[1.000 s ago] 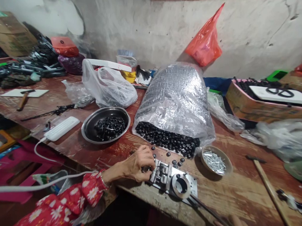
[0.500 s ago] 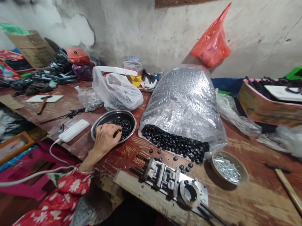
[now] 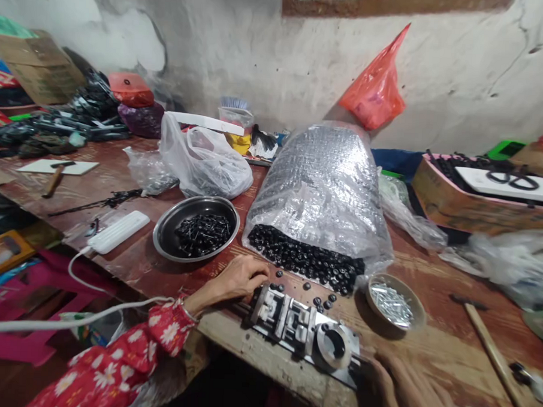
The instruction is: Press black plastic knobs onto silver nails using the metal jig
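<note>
My left hand [image 3: 241, 277] is at the left end of a metal jig [image 3: 304, 328] on the table's front edge. Its fingers are curled and pressed together; whatever they hold is hidden. At the jig's right end, my right hand [image 3: 407, 386], slightly blurred, closes over its lever, mostly hidden under the fingers. Behind my left hand stands a steel bowl [image 3: 159, 237] of black-headed pins [image 3: 205, 233]. Small black round caps [image 3: 314, 262] spill from a large silvery bag [image 3: 321, 182], with several loose ones near the jig. A small bowl [image 3: 422, 321] of silver nails [image 3: 393, 305] stands right of them.
A hammer [image 3: 490, 345] lies on the right, another [image 3: 54, 179] on a white board at the far left. A white power strip [image 3: 119, 231] trails a cable across my left forearm. A white plastic bag [image 3: 210, 165] and a carton [image 3: 469, 206] stand farther back.
My left hand has left the steel bowl and moved right to the jig's left end. My right hand has come into view over the lever. The camera view has shifted slightly right.
</note>
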The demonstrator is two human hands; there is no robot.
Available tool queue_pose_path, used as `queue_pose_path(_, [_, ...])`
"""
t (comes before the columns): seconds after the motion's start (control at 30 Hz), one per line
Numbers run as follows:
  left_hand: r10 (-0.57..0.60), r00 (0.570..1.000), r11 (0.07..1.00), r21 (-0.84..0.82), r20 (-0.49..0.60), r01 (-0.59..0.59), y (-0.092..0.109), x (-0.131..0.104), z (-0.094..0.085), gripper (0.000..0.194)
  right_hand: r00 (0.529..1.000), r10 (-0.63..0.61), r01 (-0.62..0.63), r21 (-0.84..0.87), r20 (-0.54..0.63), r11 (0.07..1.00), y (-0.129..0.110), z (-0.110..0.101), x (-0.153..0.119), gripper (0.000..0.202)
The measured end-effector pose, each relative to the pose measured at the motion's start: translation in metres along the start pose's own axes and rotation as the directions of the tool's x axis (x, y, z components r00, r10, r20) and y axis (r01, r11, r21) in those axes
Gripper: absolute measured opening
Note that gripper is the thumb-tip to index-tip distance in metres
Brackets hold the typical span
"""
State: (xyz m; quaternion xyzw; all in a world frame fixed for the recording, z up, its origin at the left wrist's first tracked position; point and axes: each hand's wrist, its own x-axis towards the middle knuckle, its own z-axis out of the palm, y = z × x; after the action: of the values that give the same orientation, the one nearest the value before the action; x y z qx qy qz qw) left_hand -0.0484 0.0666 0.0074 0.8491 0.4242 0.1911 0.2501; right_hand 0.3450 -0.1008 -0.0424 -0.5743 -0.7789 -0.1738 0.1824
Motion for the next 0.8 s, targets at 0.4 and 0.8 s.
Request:
queue_pose_path(0.4, [-0.12, 0.992, 0.986, -0.122, -0.038, 0.114, -0.003, 0.022, 0.011, 0.013, 0.924, 0.286, -0.368, 0.386, 0.252, 0.846, -0.03, 0.013, 0.079, 0.032])
queue_pose_path(0.8, [-0.078, 0.982, 0.997, -0.021, -0.17, 0.076, -0.019, 0.03, 0.022, 0.02, 0.812, 0.152, -0.403, 0.353, 0.564, 0.844, -0.029, 0.022, 0.134, 0.026])
